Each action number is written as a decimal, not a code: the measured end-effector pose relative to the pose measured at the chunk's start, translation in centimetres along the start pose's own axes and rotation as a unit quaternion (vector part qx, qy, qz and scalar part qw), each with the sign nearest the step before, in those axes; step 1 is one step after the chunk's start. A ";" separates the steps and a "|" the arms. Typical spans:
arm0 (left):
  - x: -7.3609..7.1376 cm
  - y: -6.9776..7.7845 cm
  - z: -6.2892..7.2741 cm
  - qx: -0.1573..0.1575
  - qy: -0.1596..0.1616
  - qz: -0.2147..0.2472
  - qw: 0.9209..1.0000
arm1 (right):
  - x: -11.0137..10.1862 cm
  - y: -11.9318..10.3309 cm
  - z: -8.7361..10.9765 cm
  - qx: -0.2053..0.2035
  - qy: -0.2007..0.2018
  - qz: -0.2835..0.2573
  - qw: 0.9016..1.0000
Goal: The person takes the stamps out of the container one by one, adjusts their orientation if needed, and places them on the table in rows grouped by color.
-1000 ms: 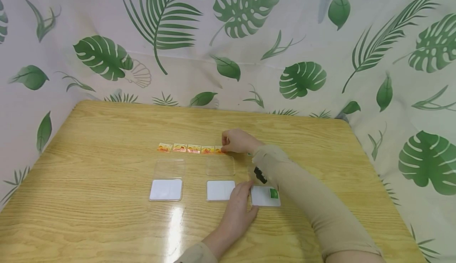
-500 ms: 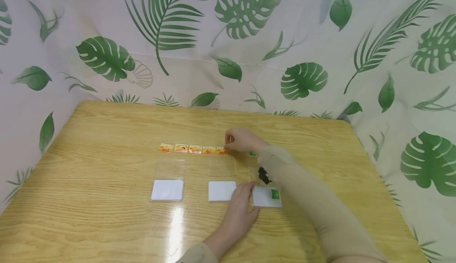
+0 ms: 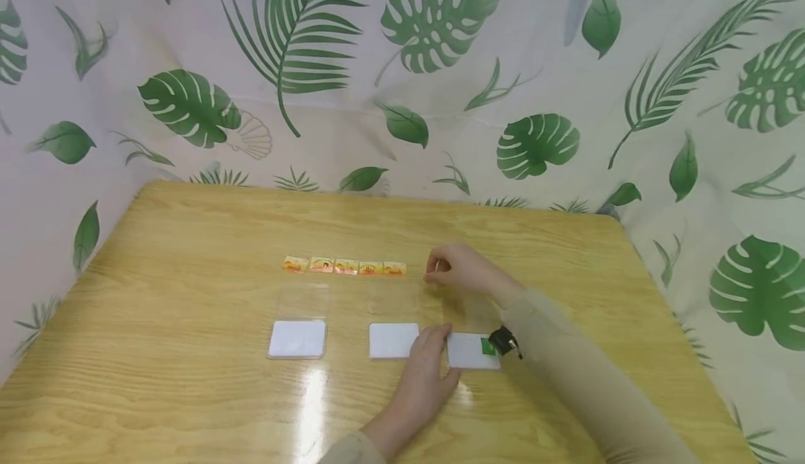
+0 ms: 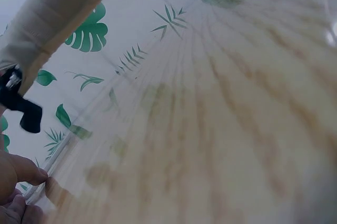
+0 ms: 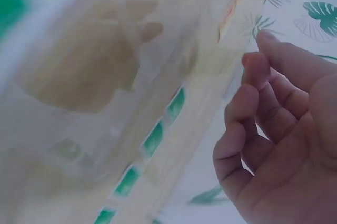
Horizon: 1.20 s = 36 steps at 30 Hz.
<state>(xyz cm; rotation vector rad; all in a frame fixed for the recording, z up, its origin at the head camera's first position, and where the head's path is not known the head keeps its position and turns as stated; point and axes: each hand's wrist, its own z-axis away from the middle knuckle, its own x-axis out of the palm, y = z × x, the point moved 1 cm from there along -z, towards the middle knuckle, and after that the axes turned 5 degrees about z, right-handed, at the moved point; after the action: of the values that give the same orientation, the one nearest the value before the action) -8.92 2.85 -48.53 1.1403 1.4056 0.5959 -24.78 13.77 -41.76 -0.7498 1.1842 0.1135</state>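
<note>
My left hand [image 3: 426, 373] rests beside the rightmost white card [image 3: 465, 349], its fingers and thumb touching the left side; a small green picture piece [image 3: 487, 346] sits at the card's upper right. Above the table, past the right end of a row of orange picture pieces [image 3: 346, 266], is my right hand [image 3: 465, 266]. In the right wrist view its fingers [image 5: 234, 140] are loosely curled, the thumb close to the index finger, and I see nothing between them. Several green picture pieces [image 5: 154, 139] lie in a line near it in that view; the hand and arm hide them in the head view.
Two more white cards, the left one [image 3: 298, 339] and the middle one [image 3: 393, 340], lie in line on the wooden table [image 3: 189, 380]. Behind them lie a clear plastic panel [image 3: 303, 301] and another clear panel [image 3: 393, 298]. A leaf-printed cloth [image 3: 339, 114] surrounds the table's back and sides.
My right hand has drawn back from the right end of the orange row and moved to the right. The left hand stays by the rightmost card.
</note>
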 end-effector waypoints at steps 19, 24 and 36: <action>0.4 0.2 0.0 -0.017 0.005 0.002 1.000 | 0.9 3.7 10.9 0.085 0.018 -0.018 0.996; 0.4 0.2 0.0 -0.018 0.006 0.003 1.000 | 1.3 3.7 11.9 0.102 0.012 -0.005 0.995; 0.5 0.1 0.1 -0.015 0.004 -0.007 1.000 | 2.6 3.8 12.1 0.136 -0.005 0.014 0.991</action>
<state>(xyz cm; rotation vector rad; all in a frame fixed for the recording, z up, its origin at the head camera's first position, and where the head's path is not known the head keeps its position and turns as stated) -8.74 3.30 -48.67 1.1046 1.4052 0.6109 -15.85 22.92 -43.70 -0.4933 1.1717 -0.0213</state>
